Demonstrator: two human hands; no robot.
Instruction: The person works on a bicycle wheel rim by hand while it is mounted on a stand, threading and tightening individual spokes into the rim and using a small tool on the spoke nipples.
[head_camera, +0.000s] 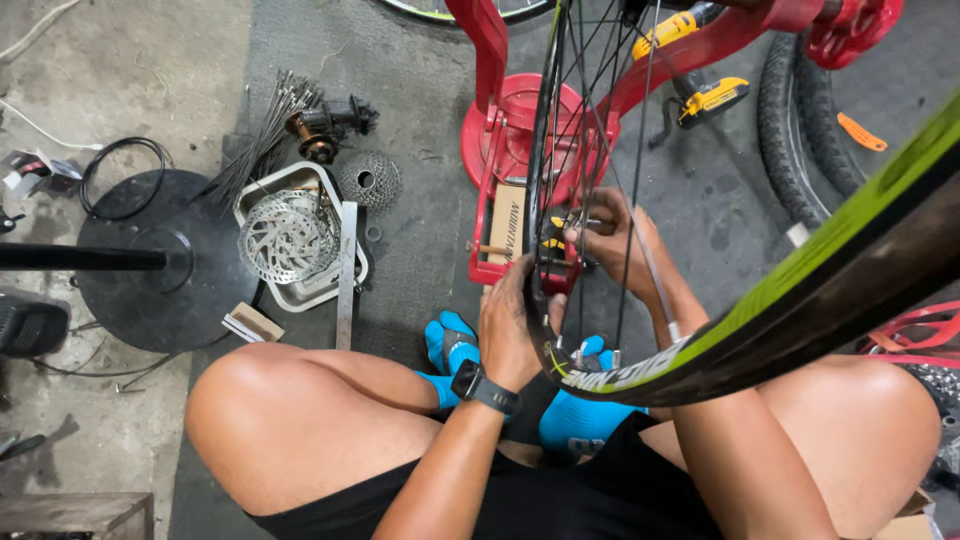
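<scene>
L hand gripping rim, R hand pinching spoke

Black rim with a lime-green stripe, red truing stand, bright blue socks, silver brake disc.

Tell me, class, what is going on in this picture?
A person sits cross-legged on the floor with a bicycle wheel mounted in a red stand. The left hand grips the rim, and the right hand reaches in among the spokes near the hub. To the left lie a tray with a brake disc, a bundle of loose spokes, a spare hub and a cassette. A yellow power drill lies behind the stand.
</scene>
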